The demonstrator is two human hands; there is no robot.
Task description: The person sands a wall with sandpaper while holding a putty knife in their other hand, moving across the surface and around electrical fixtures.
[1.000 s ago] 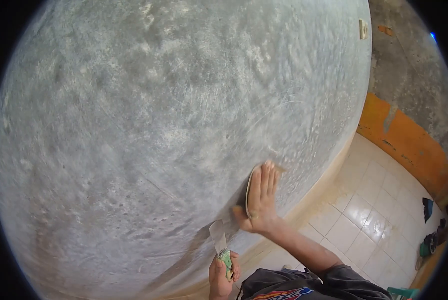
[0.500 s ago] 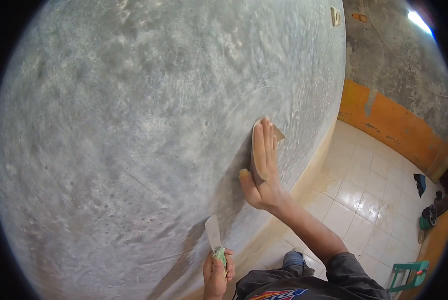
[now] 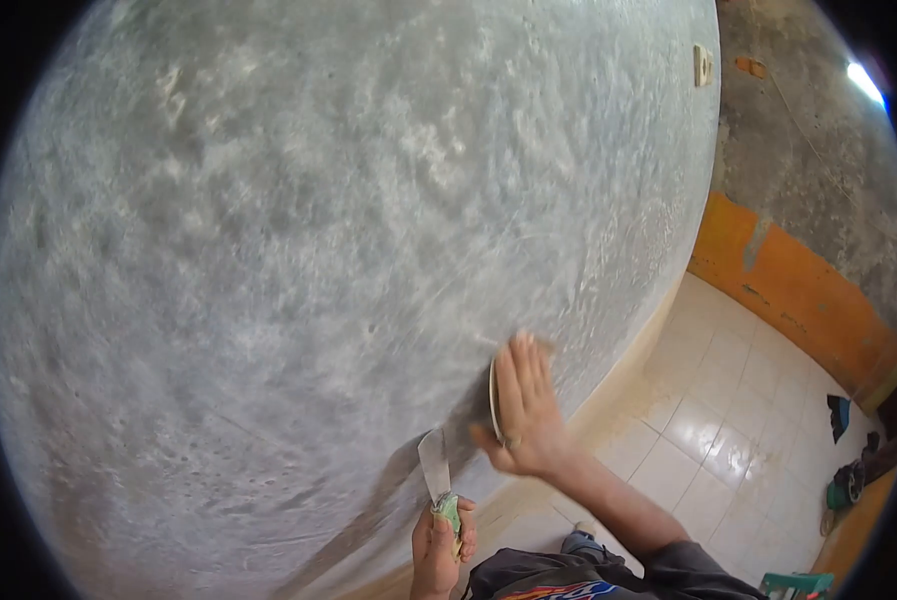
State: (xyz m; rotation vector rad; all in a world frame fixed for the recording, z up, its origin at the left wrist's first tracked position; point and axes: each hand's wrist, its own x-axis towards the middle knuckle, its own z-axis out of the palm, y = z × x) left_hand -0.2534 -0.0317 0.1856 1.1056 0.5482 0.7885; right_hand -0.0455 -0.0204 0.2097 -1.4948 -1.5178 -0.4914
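A grey, mottled wall fills most of the head view. My right hand lies flat over a folded piece of sandpaper, pressing it on the lower part of the wall. Only the sandpaper's curled left edge shows clearly; the palm and fingers cover most of it, and the fingertips are blurred. Lower and to the left, my left hand is wrapped round the green handle of a putty knife. Its thin blade points upward, close in front of the wall.
White floor tiles run along the wall's base on the right. Beyond them stands a bare wall with an orange lower band. A green stool is at the bottom right, and a dark-green object sits on the floor above it. A socket is at upper right.
My right hand has slid down the wall with the sandpaper, closer to the putty knife. My left hand keeps its grip, nearly still. The view has shifted slightly.
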